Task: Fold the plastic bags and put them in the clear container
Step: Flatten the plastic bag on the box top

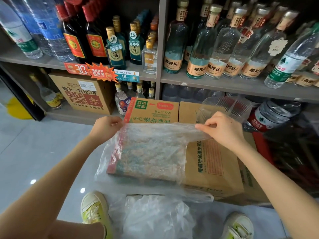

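Observation:
A thin clear plastic bag (148, 150) is stretched out above a cardboard box (214, 168). My left hand (105, 127) pinches its upper left corner. My right hand (222, 128) pinches its upper right corner. The bag hangs down over the box's top and front, and the box print shows through it. Behind my right hand, the clear container (226, 107) with ribbed walls sits on the far part of the boxes. More crumpled clear plastic bags (155, 216) lie on the floor between my feet.
A second cardboard box (153, 109) stands behind the first. Shelves (224, 83) packed with glass and water bottles fill the background. A water bottle pack (269, 116) sits at the right. My shoes (95, 207) stand on the grey tiled floor (43, 149).

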`<state>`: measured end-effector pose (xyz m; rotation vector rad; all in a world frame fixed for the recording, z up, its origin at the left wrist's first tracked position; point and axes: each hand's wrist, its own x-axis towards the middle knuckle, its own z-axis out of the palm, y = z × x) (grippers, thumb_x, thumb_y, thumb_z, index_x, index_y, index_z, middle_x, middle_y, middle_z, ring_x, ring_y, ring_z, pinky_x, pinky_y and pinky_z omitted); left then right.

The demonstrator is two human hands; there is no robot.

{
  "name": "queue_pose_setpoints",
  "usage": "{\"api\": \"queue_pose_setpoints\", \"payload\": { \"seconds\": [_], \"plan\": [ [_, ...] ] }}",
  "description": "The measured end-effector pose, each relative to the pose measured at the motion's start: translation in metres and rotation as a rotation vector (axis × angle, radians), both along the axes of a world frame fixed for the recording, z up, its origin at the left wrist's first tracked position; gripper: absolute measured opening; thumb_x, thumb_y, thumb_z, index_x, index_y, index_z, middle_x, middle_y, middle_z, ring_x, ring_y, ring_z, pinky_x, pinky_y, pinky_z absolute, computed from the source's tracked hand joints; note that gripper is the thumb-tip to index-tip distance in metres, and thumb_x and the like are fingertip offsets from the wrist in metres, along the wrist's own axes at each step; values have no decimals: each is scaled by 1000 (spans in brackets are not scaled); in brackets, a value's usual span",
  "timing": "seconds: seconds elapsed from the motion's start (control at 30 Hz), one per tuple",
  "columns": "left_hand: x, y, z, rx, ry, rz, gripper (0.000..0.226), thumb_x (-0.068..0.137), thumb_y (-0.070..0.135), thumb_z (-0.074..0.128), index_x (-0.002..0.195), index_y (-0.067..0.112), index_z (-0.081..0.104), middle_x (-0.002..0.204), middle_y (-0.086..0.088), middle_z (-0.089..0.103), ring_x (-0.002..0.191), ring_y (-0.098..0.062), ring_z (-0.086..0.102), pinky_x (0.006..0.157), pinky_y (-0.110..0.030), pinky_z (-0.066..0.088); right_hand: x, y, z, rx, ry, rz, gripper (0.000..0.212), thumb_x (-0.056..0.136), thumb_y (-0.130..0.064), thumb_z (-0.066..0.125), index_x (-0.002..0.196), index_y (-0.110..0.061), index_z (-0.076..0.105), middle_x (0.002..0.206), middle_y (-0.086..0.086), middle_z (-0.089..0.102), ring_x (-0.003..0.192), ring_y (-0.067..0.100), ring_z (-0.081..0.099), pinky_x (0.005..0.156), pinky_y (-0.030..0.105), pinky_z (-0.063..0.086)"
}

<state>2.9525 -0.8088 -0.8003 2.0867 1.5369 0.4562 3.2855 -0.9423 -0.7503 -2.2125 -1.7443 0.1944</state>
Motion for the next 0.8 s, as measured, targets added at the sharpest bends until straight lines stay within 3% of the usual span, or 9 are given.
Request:
{"api": "queue_pose_setpoints", "payload": {
  "seconds": [0.13, 0.23, 0.3, 0.4, 0.47, 0.53, 0.6, 0.7, 0.8],
  "plan": [
    [3, -11, 7, -17, -183, 78, 16, 95, 27, 59, 92, 18, 72, 86, -2, 68, 88, -22, 59, 75, -31, 40, 5, -12, 9, 62, 280, 21, 29, 74, -54, 66, 68, -26, 66, 92, -8, 57, 94, 14, 49, 87, 36, 37],
    [9, -17, 12, 9, -220, 78, 17, 94, 30, 61, 96, 18, 72, 95, 0, 66, 91, -18, 56, 77, -29, 37, 4, -23, 10, 103, 570, -17, 27, 81, -39, 68, 66, -17, 67, 73, -3, 66, 74, 11, 60, 75, 31, 45],
    [12, -20, 14, 59, -174, 42, 19, 93, 28, 62, 100, 15, 73, 100, 0, 58, 96, -15, 48, 81, -30, 34, 5, -30, 8, 144, 622, -57, 31, 83, -35, 68, 61, -15, 63, 56, -8, 61, 56, 1, 55, 65, 24, 41],
    [14, -19, 15, 65, -179, 19, 15, 90, 28, 65, 96, 17, 74, 107, -3, 48, 105, -18, 39, 94, -35, 32, 12, -38, 7, 165, 561, -66, 35, 85, -33, 68, 59, -11, 59, 47, -7, 55, 47, -1, 50, 60, 20, 36],
    [17, -21, 16, -49, -265, 0, 14, 92, 27, 62, 91, 16, 70, 108, -5, 51, 103, -20, 47, 96, -37, 37, 16, -42, 9, 169, 503, -53, 34, 85, -33, 68, 58, -16, 59, 48, -4, 56, 48, 0, 52, 61, 21, 37],
    [23, -26, 18, -151, -361, -44, 15, 95, 25, 57, 87, 16, 65, 94, -6, 61, 87, -19, 57, 83, -34, 45, 21, -43, 10, 201, 445, -54, 32, 85, -33, 68, 57, -19, 59, 50, -4, 56, 50, 2, 53, 62, 21, 38],
    [31, -28, 18, -115, -372, -56, 15, 96, 22, 56, 87, 12, 63, 80, -3, 61, 72, -13, 55, 69, -28, 43, 27, -39, 9, 245, 365, -60, 29, 84, -33, 68, 61, -17, 61, 55, -5, 57, 54, 4, 54, 62, 22, 40],
    [41, -23, 18, -45, -443, -5, 12, 93, 20, 61, 84, 13, 59, 78, -2, 57, 67, -10, 50, 62, -21, 41, 41, -28, 8, 295, 254, -56, 25, 86, -32, 67, 75, -9, 70, 68, -5, 64, 66, 5, 58, 63, 19, 40],
    [48, -11, 21, -49, -555, 48, 11, 91, 17, 65, 81, 16, 60, 75, 0, 57, 59, 0, 51, 55, -13, 42, 52, -7, 15, 369, 149, -79, 25, 87, -29, 67, 84, -5, 72, 80, 5, 70, 75, 14, 62, 66, 25, 39]
  ]
}}
